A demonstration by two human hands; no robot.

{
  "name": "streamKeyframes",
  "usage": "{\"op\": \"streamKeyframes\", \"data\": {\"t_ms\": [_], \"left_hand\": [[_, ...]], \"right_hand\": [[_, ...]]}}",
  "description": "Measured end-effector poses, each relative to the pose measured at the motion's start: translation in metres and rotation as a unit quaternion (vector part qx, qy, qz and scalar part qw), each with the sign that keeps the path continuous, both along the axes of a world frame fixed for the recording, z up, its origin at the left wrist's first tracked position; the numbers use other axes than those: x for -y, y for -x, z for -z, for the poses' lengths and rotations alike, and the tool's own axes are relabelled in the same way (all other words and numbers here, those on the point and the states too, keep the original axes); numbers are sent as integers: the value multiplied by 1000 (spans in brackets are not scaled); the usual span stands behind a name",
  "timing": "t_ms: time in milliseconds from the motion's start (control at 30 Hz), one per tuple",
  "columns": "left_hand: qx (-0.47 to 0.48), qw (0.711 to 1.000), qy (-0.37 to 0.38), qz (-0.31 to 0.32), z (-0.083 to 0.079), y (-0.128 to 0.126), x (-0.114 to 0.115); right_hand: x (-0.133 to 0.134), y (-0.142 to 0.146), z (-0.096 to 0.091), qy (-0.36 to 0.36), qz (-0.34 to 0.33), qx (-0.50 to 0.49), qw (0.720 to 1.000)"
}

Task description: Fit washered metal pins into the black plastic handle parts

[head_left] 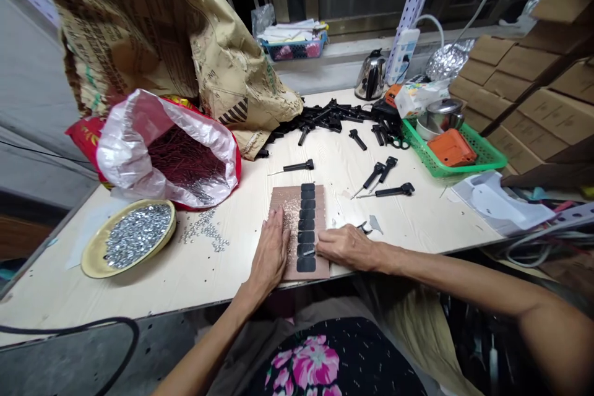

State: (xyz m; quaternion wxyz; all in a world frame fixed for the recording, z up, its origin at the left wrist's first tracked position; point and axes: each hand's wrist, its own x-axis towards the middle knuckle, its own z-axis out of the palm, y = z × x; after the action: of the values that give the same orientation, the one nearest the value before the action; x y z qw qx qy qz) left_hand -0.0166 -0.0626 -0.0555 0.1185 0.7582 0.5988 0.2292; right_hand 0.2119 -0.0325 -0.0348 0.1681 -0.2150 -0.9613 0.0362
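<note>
A brown board (290,260) lies on the table in front of me, with a column of black rounded patches (306,237) along its right part and small pale specks on its left. My left hand (271,244) rests flat on the board's left side, fingers stretched out. At the right edge my right hand (348,247) is closed in a pinch over the lower patches. A thin, light metallic tip (309,253) shows at its fingertips; what it belongs to is hidden. Beyond the board lie several black-handled tools with thin metal shafts, one of them a black tool (299,166).
At left, a yellow bowl (93,266) holds small shiny pieces, with more scattered pieces (204,232) beside it. Behind stands an open red bag (239,167) of thin dark rods. A black heap (331,114), steel kettle (371,74) and green basket (492,164) stand farther back.
</note>
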Motion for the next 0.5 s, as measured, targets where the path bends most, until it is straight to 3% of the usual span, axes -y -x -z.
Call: {"op": "streamKeyframes", "data": {"t_ms": [67,200,267,367,500], "left_hand": [[-1,1000,1,-1,-1,1,1],[9,1000,-10,-7,-2,3,3],[14,1000,-17,-8,-3,3,3],[21,999,-30,-12,-4,0,5],[42,996,-78,-22,-12,3,19]], "right_hand": [[-6,-14,-5,-8,37,-8,999],[-36,-51,-28,-56,208,10,977],[-55,-55,-43,-90,239,25,966],[-87,-26,-54,-97,236,26,967],[-138,53,-31,-68,198,56,976]]}}
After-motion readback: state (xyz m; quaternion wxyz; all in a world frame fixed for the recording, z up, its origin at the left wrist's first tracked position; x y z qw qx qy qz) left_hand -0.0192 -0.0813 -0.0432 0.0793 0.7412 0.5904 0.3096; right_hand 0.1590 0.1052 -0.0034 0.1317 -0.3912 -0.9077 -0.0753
